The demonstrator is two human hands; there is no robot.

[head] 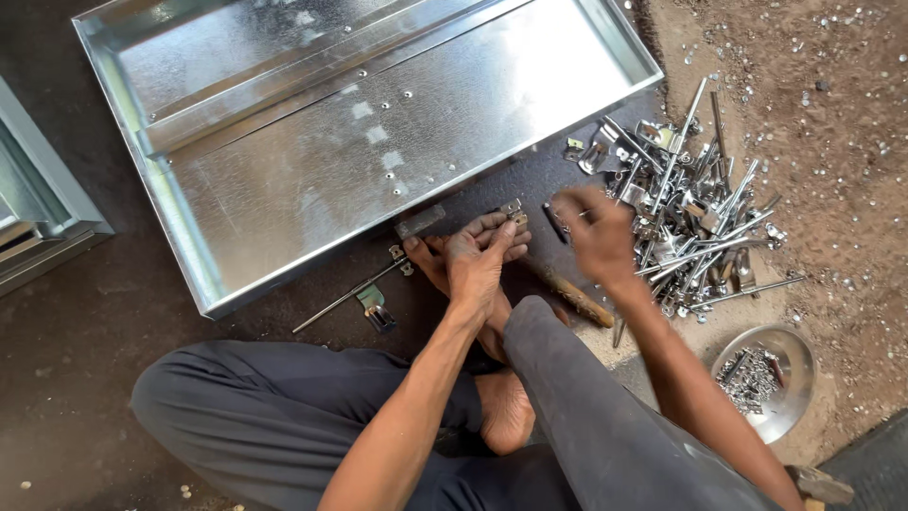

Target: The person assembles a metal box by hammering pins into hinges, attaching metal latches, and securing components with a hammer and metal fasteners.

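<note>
I sit cross-legged on the ground before a large galvanised sheet-metal panel (359, 123) with folded edges. My left hand (478, 254) rests on my foot close to the panel's near edge, its fingers closed around a small metal bracket (514, 210). My right hand (596, 232) is blurred, reaching to the edge of a pile of metal latch rods and brackets (695, 213); whether it holds anything cannot be told. A wooden-handled tool (579, 298) lies between the hands, by my knee.
A loose latch rod with bracket (364, 291) lies on the ground under the panel's near edge. A round steel bowl of small fasteners (761, 378) sits at lower right. Another sheet-metal piece (38, 203) stands at the left edge. Rivets are scattered over the dirt at right.
</note>
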